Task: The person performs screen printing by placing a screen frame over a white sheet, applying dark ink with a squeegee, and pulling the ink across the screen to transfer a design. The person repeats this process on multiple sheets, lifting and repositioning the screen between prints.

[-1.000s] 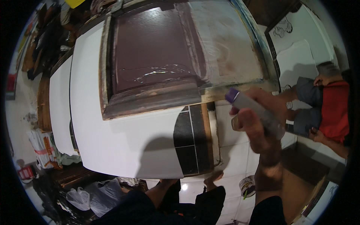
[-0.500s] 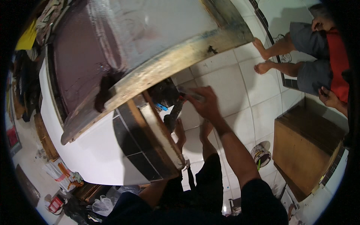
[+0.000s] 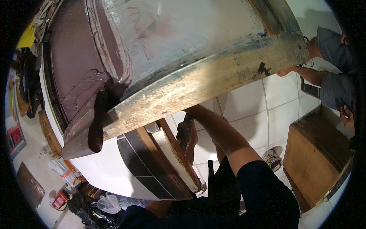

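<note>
A wooden frame (image 3: 190,89) with a stretched mesh (image 3: 183,30) tilts over the white table (image 3: 103,164), purple ink spread along the left part of the mesh. At the frame's near-left corner, a dark brown curled flap (image 3: 82,129) hangs down. My right forearm (image 3: 217,131) reaches beneath the frame's near edge; that hand is hidden there, so what it touches does not show. My left forearm (image 3: 158,208) comes in low beside the table's near end, its hand out of sight. Under the frame, beside my bare leg, is a dark grimy object (image 3: 184,133) I cannot make out.
A brown wooden box (image 3: 316,149) stands at right, with a stained bucket (image 3: 272,159) nearby on the tiled floor (image 3: 244,129). Another person's bare legs (image 3: 310,74) are at far right. Plastic bags (image 3: 110,202) and piled papers (image 3: 63,173) lie at lower left.
My right hand, earlier visible with bent fingers by a dark space under the frame, has gone out of sight beneath the frame. The frame now looms larger and the view has shifted.
</note>
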### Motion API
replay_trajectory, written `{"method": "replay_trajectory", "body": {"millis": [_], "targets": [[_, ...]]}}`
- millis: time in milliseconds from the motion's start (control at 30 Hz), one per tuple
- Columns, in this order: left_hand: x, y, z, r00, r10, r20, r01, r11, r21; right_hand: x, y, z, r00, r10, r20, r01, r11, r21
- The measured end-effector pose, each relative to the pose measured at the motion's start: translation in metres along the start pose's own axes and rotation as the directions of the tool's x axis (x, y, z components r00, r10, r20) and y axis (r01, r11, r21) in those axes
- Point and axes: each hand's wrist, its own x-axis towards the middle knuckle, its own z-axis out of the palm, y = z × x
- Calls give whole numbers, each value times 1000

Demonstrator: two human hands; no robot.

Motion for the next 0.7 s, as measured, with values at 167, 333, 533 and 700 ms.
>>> {"method": "replay_trajectory", "body": {"millis": [167, 333, 533, 700], "targets": [[-10, -6, 5, 1000, 18, -3, -18, 1000, -24, -30, -13, -35, 975, 52, -217, -82, 988, -131], [-47, -21, 9, 999, 50, -20, -52, 995, -90, -120, -61, -137, 784, 405, -470, -274, 906, 324], [-178, -17, -42, 702, 525, -481, -554, 827, 95, -200, -260, -274, 176, 260, -949, -503, 853, 141], [-216, 1, -185, 396, 239, -887, -724, 675, -141, -110, -448, -283, 786, -325, -525, 72, 893, -445]]}}
